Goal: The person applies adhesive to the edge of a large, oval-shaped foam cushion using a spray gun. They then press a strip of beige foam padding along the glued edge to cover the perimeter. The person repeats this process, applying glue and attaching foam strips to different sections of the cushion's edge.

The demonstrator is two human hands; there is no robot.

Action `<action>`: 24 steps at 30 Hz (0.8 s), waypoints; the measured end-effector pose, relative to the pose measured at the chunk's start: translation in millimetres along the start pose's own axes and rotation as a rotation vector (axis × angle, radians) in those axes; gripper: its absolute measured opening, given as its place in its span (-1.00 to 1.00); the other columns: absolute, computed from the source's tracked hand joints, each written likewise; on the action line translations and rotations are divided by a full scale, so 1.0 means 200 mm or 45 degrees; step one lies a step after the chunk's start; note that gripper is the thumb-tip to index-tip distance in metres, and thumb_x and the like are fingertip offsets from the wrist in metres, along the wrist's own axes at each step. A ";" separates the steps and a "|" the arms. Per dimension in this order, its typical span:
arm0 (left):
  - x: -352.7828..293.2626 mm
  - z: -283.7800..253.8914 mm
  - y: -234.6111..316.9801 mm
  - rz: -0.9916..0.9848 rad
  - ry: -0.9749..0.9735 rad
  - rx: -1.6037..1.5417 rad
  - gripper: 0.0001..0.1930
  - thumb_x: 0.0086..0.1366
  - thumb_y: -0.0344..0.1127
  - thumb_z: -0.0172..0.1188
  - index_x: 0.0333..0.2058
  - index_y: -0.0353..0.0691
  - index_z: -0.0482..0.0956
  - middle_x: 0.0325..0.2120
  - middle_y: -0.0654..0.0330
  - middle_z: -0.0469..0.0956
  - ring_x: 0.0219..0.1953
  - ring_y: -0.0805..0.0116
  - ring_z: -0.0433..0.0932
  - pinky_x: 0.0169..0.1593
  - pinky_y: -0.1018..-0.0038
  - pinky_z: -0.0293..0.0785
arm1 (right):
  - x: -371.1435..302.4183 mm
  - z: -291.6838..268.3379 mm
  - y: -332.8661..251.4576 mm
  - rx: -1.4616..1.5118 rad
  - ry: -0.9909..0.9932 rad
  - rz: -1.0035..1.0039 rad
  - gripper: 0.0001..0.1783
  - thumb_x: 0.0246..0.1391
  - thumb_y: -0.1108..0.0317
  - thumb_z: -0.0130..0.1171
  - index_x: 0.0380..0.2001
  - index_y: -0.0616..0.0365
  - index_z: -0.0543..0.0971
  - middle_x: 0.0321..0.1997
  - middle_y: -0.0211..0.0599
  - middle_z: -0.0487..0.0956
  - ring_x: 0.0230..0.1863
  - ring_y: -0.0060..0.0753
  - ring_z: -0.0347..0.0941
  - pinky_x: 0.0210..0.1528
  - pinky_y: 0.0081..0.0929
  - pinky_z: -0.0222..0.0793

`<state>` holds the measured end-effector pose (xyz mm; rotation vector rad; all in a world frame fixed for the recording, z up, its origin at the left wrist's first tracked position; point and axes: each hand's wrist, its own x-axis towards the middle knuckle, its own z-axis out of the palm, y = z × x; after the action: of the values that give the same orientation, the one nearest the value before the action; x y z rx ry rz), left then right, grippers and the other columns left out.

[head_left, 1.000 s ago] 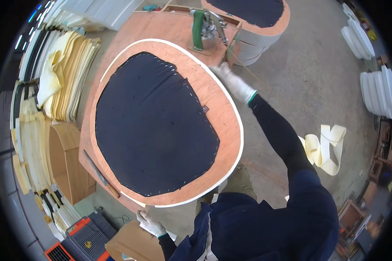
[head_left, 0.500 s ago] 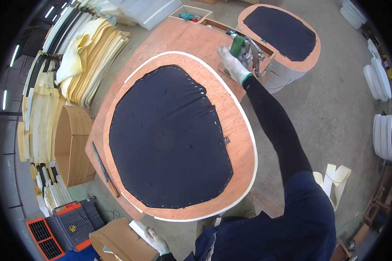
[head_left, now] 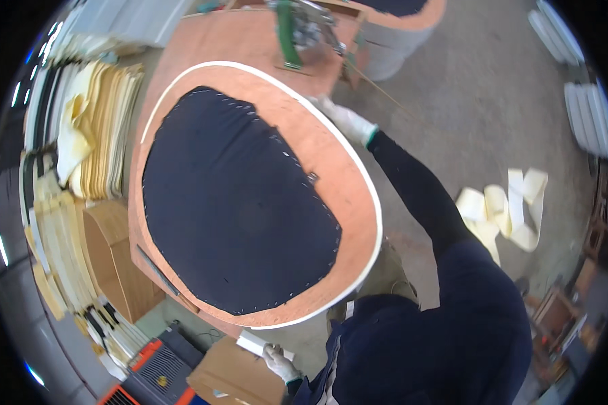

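Observation:
A rounded wooden panel [head_left: 348,179] with white edging lies before me on a reddish wooden table. Black fabric [head_left: 240,209], stapled around its border, covers its middle. My right hand [head_left: 344,120], in a white glove, has its fingers closed on the panel's far right rim; the fingertips blend into the edging. Low in the picture my left hand [head_left: 280,362], also gloved, is closed on a flat white strip [head_left: 251,342] below the panel's near edge. A green-and-silver hand tool [head_left: 287,34] stands on the table beyond the panel.
By the panel's left edge lies a wooden-handled blade [head_left: 190,305]. Stacked yellowish sheets [head_left: 105,135] and an opened cardboard box [head_left: 115,263] stand left. Another cardboard box [head_left: 240,378] is near my left hand. Pale strips [head_left: 496,209] lie on the floor at right.
My right hand has come away from the green-and-silver tool, back to the panel's rim. My left hand still holds the white strip. The whole view has shifted and turned.

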<state>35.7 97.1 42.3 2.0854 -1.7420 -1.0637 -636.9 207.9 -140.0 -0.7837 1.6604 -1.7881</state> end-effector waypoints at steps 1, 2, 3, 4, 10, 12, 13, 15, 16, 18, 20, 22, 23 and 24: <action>0.02 -0.01 0.02 0.027 -0.029 0.013 -0.45 0.56 -0.01 -0.09 0.21 -0.42 0.38 0.04 -0.09 0.49 0.05 0.06 0.55 0.11 0.24 0.51 | -0.03 0.00 -0.03 0.341 0.130 0.084 -0.20 0.52 -0.17 -0.39 0.44 0.34 0.19 0.52 -0.13 0.23 0.54 -0.39 0.06 0.56 -0.42 -0.09; 0.05 -0.01 0.04 0.043 -0.043 0.037 -0.44 0.56 -0.01 -0.09 0.22 -0.44 0.37 0.08 -0.11 0.48 0.07 0.03 0.55 0.15 0.23 0.50 | -0.07 0.00 -0.07 0.554 0.195 0.003 -0.20 0.52 -0.18 -0.40 0.45 0.33 0.19 0.52 -0.12 0.23 0.54 -0.39 0.07 0.56 -0.43 -0.09; 0.07 -0.02 0.06 0.025 -0.050 0.017 -0.43 0.56 0.00 -0.09 0.23 -0.45 0.36 0.15 -0.13 0.44 0.09 0.00 0.54 0.19 0.21 0.48 | -0.12 0.02 -0.12 0.586 0.236 0.047 -0.20 0.52 -0.19 -0.41 0.45 0.31 0.18 0.52 -0.12 0.24 0.54 -0.39 0.07 0.57 -0.43 -0.10; 0.09 -0.03 0.08 0.034 -0.108 0.011 -0.43 0.56 0.00 -0.09 0.24 -0.44 0.35 0.17 -0.13 0.43 0.10 0.00 0.54 0.20 0.21 0.48 | -0.18 0.06 -0.15 0.489 0.227 0.047 -0.19 0.51 -0.20 -0.43 0.46 0.30 0.17 0.53 -0.13 0.24 0.55 -0.38 0.06 0.57 -0.44 -0.11; 0.25 -0.05 0.15 0.129 -0.257 0.006 -0.40 0.56 0.03 -0.09 0.28 -0.42 0.33 0.23 -0.12 0.39 0.16 -0.01 0.51 0.23 0.20 0.47 | -0.68 0.25 -0.14 0.207 0.507 0.136 -0.18 0.49 -0.25 -0.47 0.51 0.15 0.12 0.61 -0.16 0.07 0.62 -0.23 -0.09 0.61 -0.34 -0.26; 0.29 -0.04 0.17 0.141 -0.312 0.011 -0.38 0.55 0.05 -0.05 0.29 -0.40 0.31 0.17 -0.12 0.43 0.13 -0.01 0.53 0.22 0.18 0.48 | -0.81 0.32 -0.12 0.078 0.462 0.233 -0.21 0.51 -0.18 -0.45 0.50 0.22 0.12 0.61 -0.06 0.04 0.63 -0.19 -0.12 0.61 -0.33 -0.25; 0.31 -0.03 0.17 0.228 -0.373 0.031 -0.38 0.55 0.05 -0.05 0.29 -0.40 0.31 0.17 -0.12 0.44 0.13 -0.01 0.53 0.21 0.17 0.48 | -0.85 0.33 -0.12 0.301 0.529 0.227 -0.21 0.50 -0.17 -0.43 0.50 0.24 0.11 0.61 -0.04 0.04 0.63 -0.18 -0.12 0.61 -0.34 -0.26; 0.36 -0.03 0.18 0.353 -0.407 0.133 -0.38 0.56 0.05 -0.06 0.29 -0.41 0.31 0.16 -0.10 0.45 0.15 -0.01 0.53 0.22 0.17 0.47 | -0.93 0.41 -0.14 0.417 0.751 0.201 -0.20 0.50 -0.17 -0.40 0.49 0.26 0.10 0.61 -0.03 0.05 0.63 -0.18 -0.12 0.61 -0.37 -0.26; 0.39 -0.02 0.17 0.358 -0.457 0.070 -0.38 0.56 0.05 -0.06 0.29 -0.41 0.31 0.17 -0.10 0.45 0.16 -0.01 0.53 0.22 0.17 0.47 | -0.97 0.42 -0.15 0.314 1.041 0.110 -0.19 0.49 -0.18 -0.39 0.49 0.26 0.10 0.61 -0.04 0.06 0.62 -0.19 -0.10 0.61 -0.38 -0.26; 0.44 -0.06 0.15 0.383 -0.440 -0.022 -0.38 0.56 0.05 -0.08 0.29 -0.42 0.31 0.18 -0.10 0.44 0.16 0.00 0.53 0.21 0.17 0.47 | -1.05 0.56 -0.19 0.390 0.939 0.528 -0.13 0.48 -0.25 -0.39 0.49 0.29 0.09 0.61 -0.06 0.06 0.62 -0.24 -0.10 0.60 -0.38 -0.24; 0.48 -0.11 0.10 0.390 -0.466 0.014 -0.36 0.56 0.09 -0.10 0.28 -0.41 0.31 0.20 -0.11 0.41 0.15 0.01 0.53 0.22 0.17 0.46 | -1.15 0.66 -0.21 0.663 0.799 0.443 -0.11 0.47 -0.26 -0.37 0.49 0.33 0.08 0.61 -0.07 0.05 0.62 -0.23 -0.11 0.60 -0.36 -0.23; 0.53 -0.16 0.02 0.441 -0.497 0.027 -0.36 0.55 0.09 -0.09 0.28 -0.41 0.31 0.21 -0.12 0.40 0.15 -0.01 0.52 0.23 0.17 0.45 | -1.22 0.73 -0.21 0.560 1.258 0.256 -0.07 0.46 -0.30 -0.37 0.48 0.37 0.08 0.60 -0.03 0.06 0.62 -0.24 -0.12 0.60 -0.32 -0.23; 0.55 -0.20 -0.03 0.427 -0.480 -0.009 -0.35 0.55 0.10 -0.08 0.29 -0.42 0.29 0.20 -0.14 0.40 0.16 -0.06 0.51 0.25 0.15 0.43 | -1.26 0.77 -0.21 0.544 1.472 0.249 -0.04 0.44 -0.35 -0.38 0.48 0.35 0.09 0.59 0.04 0.05 0.63 -0.26 -0.15 0.60 -0.33 -0.24; 0.56 -0.23 -0.10 0.382 -0.501 -0.050 -0.34 0.55 0.10 -0.07 0.29 -0.42 0.29 0.20 -0.15 0.39 0.17 -0.07 0.50 0.25 0.15 0.43 | -1.28 0.83 -0.20 0.567 1.301 0.322 -0.03 0.43 -0.35 -0.38 0.48 0.36 0.08 0.59 0.06 0.05 0.63 -0.24 -0.15 0.60 -0.34 -0.25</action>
<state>84.0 -13.9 20.4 1.5973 -2.1039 -1.4660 -343.3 291.5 -100.6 0.6310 1.6571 -2.3930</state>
